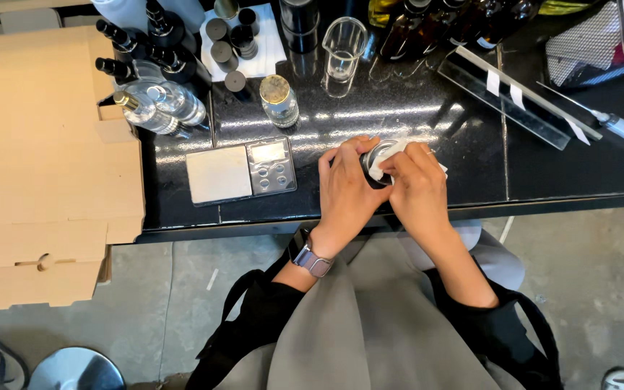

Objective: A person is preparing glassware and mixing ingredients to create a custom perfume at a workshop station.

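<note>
hands [384, 184] wiping jar [377, 160] beside scale [241, 170]

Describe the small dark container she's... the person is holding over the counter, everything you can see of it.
The small dark container looks round and glossy black, with a shiny rim; most of it is hidden. It sits between both hands just above the black counter, near its front edge. The left hand wraps its left side; the right hand presses a white cloth or tissue against it. Whether it is open or capped cannot be told.

We note a glossy black counter [399, 115], matt brown cardboard box [45, 166], clear plastic beaker [342, 47], brushed-metal scale [241, 170].
</note>
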